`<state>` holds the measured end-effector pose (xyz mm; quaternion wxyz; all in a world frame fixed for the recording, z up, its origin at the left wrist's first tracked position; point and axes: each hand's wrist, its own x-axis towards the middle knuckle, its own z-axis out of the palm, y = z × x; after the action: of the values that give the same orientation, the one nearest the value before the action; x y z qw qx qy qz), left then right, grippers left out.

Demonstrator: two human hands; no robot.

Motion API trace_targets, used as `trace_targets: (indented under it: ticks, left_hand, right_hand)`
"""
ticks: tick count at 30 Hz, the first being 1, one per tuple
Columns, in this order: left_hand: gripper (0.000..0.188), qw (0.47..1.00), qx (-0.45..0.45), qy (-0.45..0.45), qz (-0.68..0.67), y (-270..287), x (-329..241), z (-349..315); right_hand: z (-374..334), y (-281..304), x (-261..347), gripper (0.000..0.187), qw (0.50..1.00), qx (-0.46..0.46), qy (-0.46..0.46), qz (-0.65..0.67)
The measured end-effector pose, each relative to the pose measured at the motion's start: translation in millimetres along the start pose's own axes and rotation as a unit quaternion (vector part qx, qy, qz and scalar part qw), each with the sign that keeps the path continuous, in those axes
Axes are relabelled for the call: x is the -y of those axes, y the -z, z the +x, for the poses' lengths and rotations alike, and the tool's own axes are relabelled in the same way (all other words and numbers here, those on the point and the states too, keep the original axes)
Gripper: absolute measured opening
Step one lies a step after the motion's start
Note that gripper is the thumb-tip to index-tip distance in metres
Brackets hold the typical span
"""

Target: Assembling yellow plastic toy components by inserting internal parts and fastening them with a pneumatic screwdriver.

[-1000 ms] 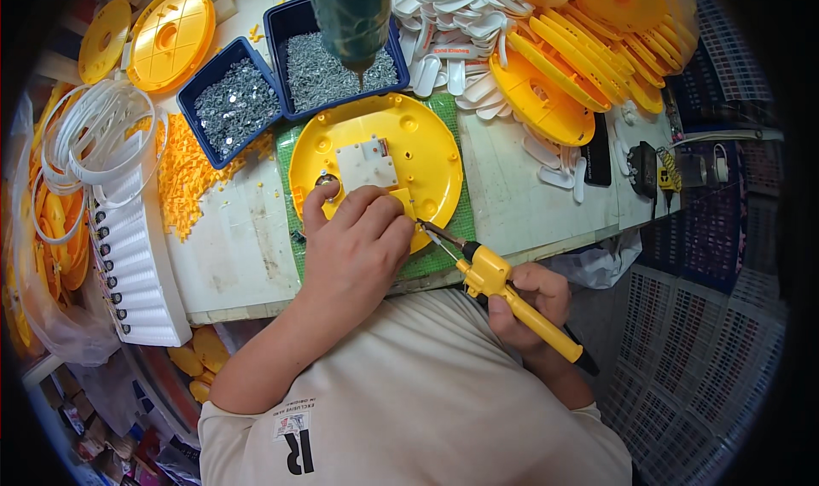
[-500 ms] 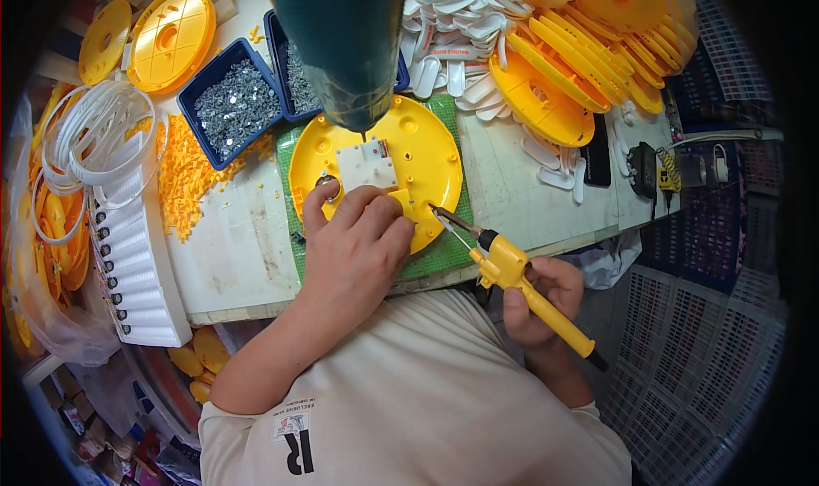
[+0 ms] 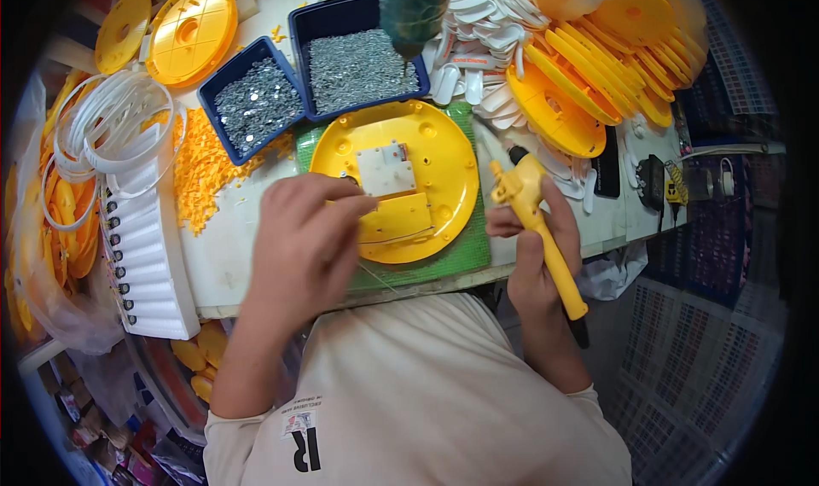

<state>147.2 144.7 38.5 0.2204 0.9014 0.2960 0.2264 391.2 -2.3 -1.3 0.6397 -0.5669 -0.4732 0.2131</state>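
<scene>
A round disc [image 3: 401,187] lies on a mat [image 3: 465,260], two screw trays [image 3: 307,81] behind it.

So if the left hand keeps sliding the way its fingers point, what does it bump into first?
Probably the small white plate on the yellow disc. The left hand already rests on the disc's edge, fingers aimed there, though depth is unclear.

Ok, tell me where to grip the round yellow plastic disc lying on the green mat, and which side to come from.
Probably grip the round yellow plastic disc by its bare right rim, coming from the right. It lies flat on the green mat; the left hand covers its near-left edge, and a grey plate and a yellow flap fill the middle. The right hand holds a yellow tool beside that rim.
</scene>
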Motion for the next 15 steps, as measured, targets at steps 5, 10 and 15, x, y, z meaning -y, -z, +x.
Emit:
trace_targets:
  ticks: [5,10,15]
  left_hand:
    - [0.044,0.998,0.068,0.013,-0.009,22,26,-33]
    - [0.045,0.995,0.025,-0.012,0.092,-6,37,-50]
    - [0.035,0.996,-0.026,-0.035,0.083,-9,42,-46]
  right_hand:
    - [24,-9,-13,0.038,0.993,0.066,0.003,-0.097]
    - [40,-26,-28,0.045,0.971,0.065,0.059,-0.22]
    - [40,-27,-38,0.057,0.939,0.101,0.081,-0.32]
